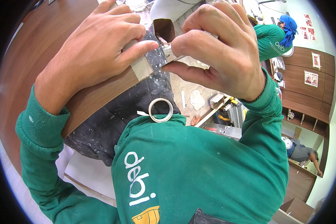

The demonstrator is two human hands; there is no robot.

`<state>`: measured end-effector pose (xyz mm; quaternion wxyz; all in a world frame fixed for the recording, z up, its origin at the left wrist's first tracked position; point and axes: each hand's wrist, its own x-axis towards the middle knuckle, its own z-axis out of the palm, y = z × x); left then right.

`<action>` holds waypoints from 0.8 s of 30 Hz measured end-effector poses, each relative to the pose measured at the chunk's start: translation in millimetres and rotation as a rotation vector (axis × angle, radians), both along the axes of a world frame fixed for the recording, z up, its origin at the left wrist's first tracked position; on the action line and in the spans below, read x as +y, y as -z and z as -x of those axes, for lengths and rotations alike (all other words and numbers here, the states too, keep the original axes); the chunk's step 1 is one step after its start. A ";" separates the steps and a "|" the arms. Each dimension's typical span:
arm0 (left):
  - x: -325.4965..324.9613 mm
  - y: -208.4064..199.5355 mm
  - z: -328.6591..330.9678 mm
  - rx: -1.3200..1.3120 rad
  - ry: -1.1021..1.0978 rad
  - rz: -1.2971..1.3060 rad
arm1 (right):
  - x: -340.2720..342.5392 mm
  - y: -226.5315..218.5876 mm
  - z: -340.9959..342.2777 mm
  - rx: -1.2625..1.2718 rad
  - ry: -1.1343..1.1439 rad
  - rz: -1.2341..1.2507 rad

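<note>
My left hand [100,44] lies over the edge of a brown wood-look panel [100,89], fingers bent and thumb pressed onto a pale flat strip [141,68]. The strip's end shows past my thumb at the panel's corner. Just right of it, my right hand [222,48] is closed, with thumb and forefinger around a thin flat greyish piece [169,55]. My fingers hide most of that piece, so its kind is unclear. A roll of tape [161,110] hangs at the front of my green sweatshirt, its loose end sticking out to the left.
Below are my paint-spotted dark trousers [138,97] and a floor with scraps [197,100]. Tools and a metal level-like bar [224,130] lie at right. A co-worker in green with a blue head covering [276,37] is beyond; another person [302,151] is near brown cabinets [304,71].
</note>
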<state>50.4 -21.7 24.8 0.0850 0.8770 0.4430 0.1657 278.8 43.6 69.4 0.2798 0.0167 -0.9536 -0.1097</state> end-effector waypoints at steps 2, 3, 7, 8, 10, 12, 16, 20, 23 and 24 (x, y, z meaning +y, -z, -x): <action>0.0 11.1 0.2 -0.037 -0.022 -0.101 | 0.0 -0.9 0.5 0.003 -0.005 0.017; -0.9 11.0 0.3 -0.034 -0.032 -0.086 | 0.5 -0.1 1.5 0.014 -0.017 0.036; -1.1 10.0 -0.4 -0.013 -0.055 -0.051 | 1.3 -0.3 -4.1 -0.002 0.018 -0.012; -0.5 7.0 -1.2 -0.015 -0.043 -0.032 | 2.9 -0.3 -8.0 -0.021 0.024 -0.026; 0.8 -1.8 -2.9 -0.015 -0.021 0.007 | 15.2 0.6 -15.9 -0.043 -0.003 -0.043; 2.4 4.8 -2.7 -0.043 -0.008 -0.060 | 17.5 0.7 -14.9 -0.031 -0.023 -0.054; 0.0 17.5 1.4 -0.076 -0.028 -0.165 | -2.0 0.3 1.7 -0.011 -0.020 -0.002; 0.5 -30.2 0.7 0.063 0.049 0.198 | -4.7 1.5 5.5 -0.012 -0.012 0.018; -0.5 -24.3 1.5 0.050 0.030 0.194 | -5.7 2.5 8.3 -0.013 -0.021 0.028; -0.3 -16.8 2.0 0.048 0.017 0.178 | -5.8 2.5 9.2 -0.013 -0.024 0.028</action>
